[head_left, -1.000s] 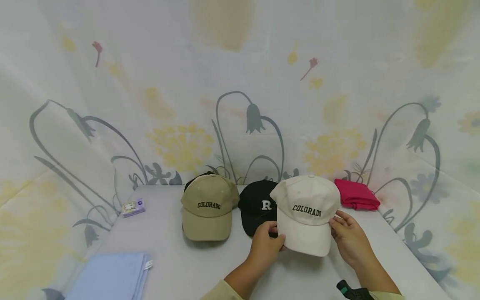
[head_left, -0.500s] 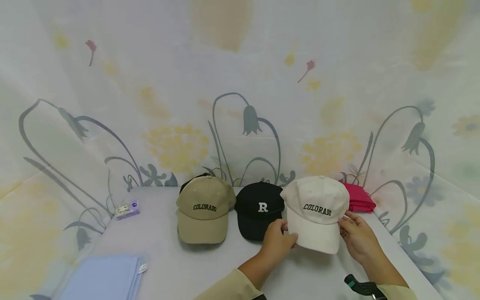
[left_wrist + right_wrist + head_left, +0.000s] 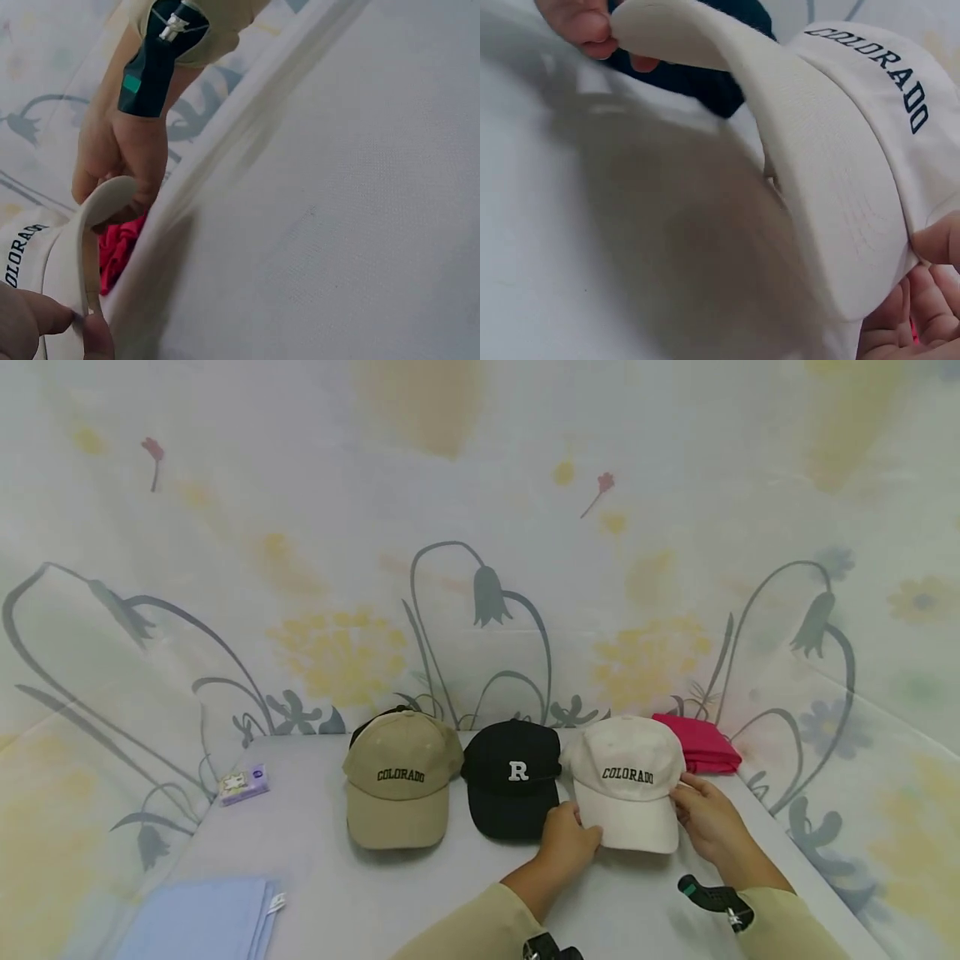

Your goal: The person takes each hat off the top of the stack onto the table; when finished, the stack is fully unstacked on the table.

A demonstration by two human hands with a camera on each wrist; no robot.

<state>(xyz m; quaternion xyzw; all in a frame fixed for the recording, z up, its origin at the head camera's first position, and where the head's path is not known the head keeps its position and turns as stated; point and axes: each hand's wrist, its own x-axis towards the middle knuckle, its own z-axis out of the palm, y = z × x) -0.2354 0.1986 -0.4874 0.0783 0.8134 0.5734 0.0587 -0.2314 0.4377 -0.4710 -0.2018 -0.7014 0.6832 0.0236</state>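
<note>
A white baseball cap point(image 3: 628, 818) lettered COLORADO faces me on the right of the table. My left hand point(image 3: 567, 847) pinches the left edge of its brim between thumb and finger, as the left wrist view also shows. On the cap's other side, my right hand point(image 3: 711, 823) pinches the edge where brim and crown meet; its thumb lies on top in the right wrist view. Beside the white cap sits a black cap point(image 3: 510, 810) with an R, close to my left hand. A beige COLORADO cap point(image 3: 397, 820) stands further left, with something black showing behind it.
Folded red cloth point(image 3: 705, 747) lies behind the white cap at the back right. A small purple packet point(image 3: 243, 783) is at the back left, and a folded light blue cloth point(image 3: 198, 918) at the front left. A flower-printed curtain point(image 3: 480, 485) closes off the back and sides.
Both hands have brought the white cap off the black one, to its right, and lowered it into line with the other caps. The black cap now shows almost whole.
</note>
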